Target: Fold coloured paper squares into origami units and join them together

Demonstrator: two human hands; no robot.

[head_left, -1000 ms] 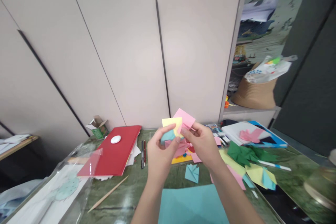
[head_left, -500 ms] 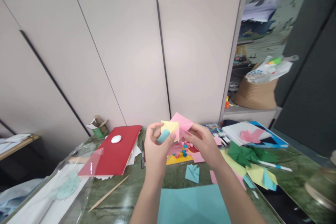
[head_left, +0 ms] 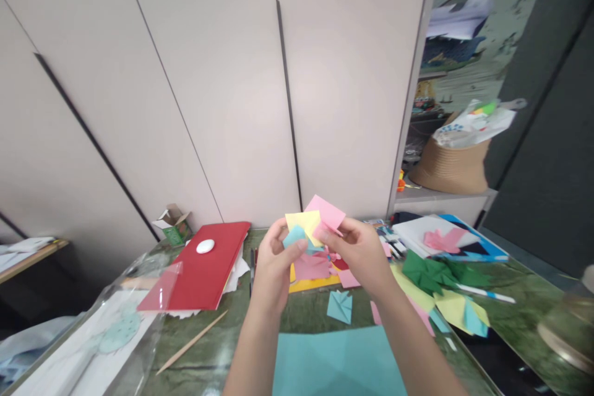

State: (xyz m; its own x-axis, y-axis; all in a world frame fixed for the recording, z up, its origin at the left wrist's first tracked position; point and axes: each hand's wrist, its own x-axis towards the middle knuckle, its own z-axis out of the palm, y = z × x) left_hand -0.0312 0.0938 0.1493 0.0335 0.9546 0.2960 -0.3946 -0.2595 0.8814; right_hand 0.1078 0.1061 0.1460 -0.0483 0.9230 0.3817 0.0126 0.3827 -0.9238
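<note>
Above the middle of the table, my left hand (head_left: 277, 253) is closed on a folded yellow paper (head_left: 302, 219) with a blue paper piece (head_left: 295, 234) under the thumb. My right hand (head_left: 359, 250) pinches a folded pink paper (head_left: 326, 210), its upper corner pointing up and away. The yellow and pink papers overlap between my hands; whether they are joined I cannot tell. Below them lies a pink paper (head_left: 312, 267) on a yellow sheet (head_left: 310, 285). A small folded blue paper (head_left: 340, 307) rests nearer me, beyond a large teal sheet (head_left: 338, 362).
To the left are a red folder (head_left: 199, 272) with a white round object (head_left: 205, 246), a wooden stick (head_left: 192, 341) and a clear plastic sleeve (head_left: 143, 334). Green folded paper (head_left: 429, 271), a white pen (head_left: 485, 293) and a dark flat object (head_left: 501, 356) lie on the right.
The yellow and pink papers have turned slightly and now overlap more flatly. My right thumb has shifted onto the front of the pink paper. More of the pink paper below shows.
</note>
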